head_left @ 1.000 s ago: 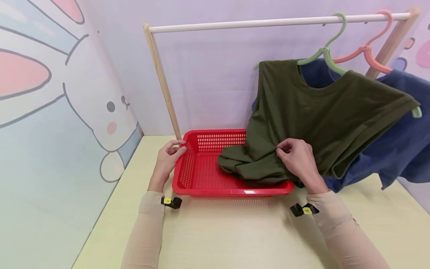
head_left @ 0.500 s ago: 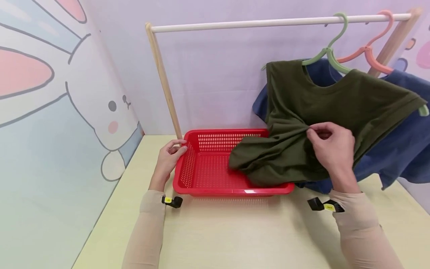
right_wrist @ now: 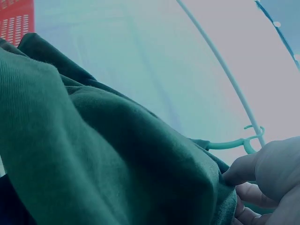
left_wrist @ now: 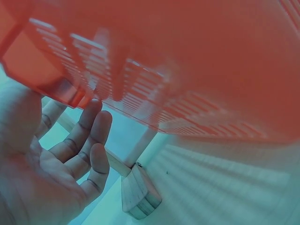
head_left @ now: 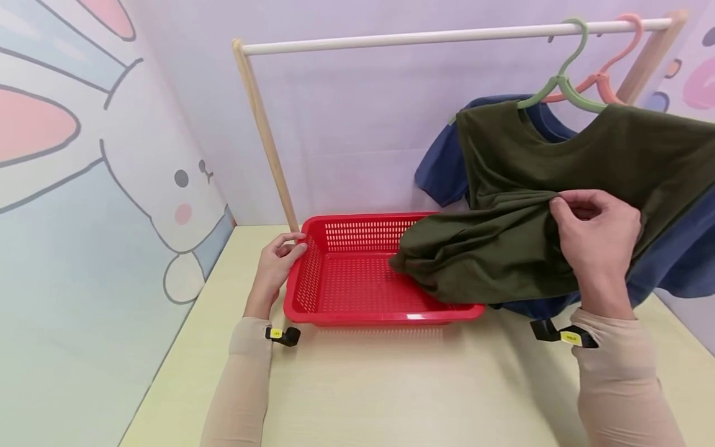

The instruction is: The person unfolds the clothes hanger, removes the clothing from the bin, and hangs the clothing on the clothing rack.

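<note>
A dark olive-green T-shirt (head_left: 491,261) is on a green hanger (head_left: 572,93), its lower part bunched and trailing over the right side of a red plastic basket (head_left: 385,318). My right hand (head_left: 600,236) pinches a fold of the shirt front between thumb and fingers. The right wrist view shows this hand (right_wrist: 269,183) at the edge of the stretched cloth. At the basket's left rim, my left hand (head_left: 275,264) holds on with thumb and forefinger. From below, in the left wrist view, its other fingers curve loosely beside the slotted basket wall (left_wrist: 211,56).
A wooden rack with a white rail (head_left: 391,41) spans the back. A navy blue T-shirt (head_left: 444,164) hangs behind the green one, and a coral hanger (head_left: 631,56) hooks over the rail. The basket stands on a pale wooden table (head_left: 391,391); a rabbit mural (head_left: 139,143) covers the left wall.
My right hand has moved right and slightly up, drawing the olive T-shirt's front along and baring more of the basket's inside. The left hand has stayed on the rim.
</note>
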{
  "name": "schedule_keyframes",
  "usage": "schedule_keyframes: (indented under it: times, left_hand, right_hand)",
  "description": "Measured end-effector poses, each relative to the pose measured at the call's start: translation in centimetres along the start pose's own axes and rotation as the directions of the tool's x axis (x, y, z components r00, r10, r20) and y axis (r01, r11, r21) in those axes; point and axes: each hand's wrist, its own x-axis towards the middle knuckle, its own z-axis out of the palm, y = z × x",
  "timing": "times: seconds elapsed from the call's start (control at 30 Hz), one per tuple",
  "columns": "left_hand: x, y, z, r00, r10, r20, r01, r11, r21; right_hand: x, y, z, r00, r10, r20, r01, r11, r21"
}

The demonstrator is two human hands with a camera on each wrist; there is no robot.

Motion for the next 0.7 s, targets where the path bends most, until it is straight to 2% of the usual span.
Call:
schedule_keyframes:
  times: [0.2, 0.5, 0.7]
  left_hand:
    - [0.0, 0.0, 0.0, 1.0, -0.001, 0.002, 0.001, 1.0, -0.008]
    - [0.1, -0.1, 0.0, 1.0, 0.009, 0.004, -0.009, 1.0, -0.008]
    - [0.1, 0.0, 0.0, 1.0, 0.005, 0.006, -0.005, 1.0, -0.004]
  right_hand:
    - [-0.1, 0.0, 0.3, 0.999, 0.0, 0.035, 0.0, 1.0, 0.007]
    - [-0.6, -0.7, 0.8, 1.0, -0.025, -0.016, 0.026, 0.997, 0.074]
    - [-1.3, -1.3, 1.1, 0.999, -0.039, 0.019, 0.037, 0.996, 0.086]
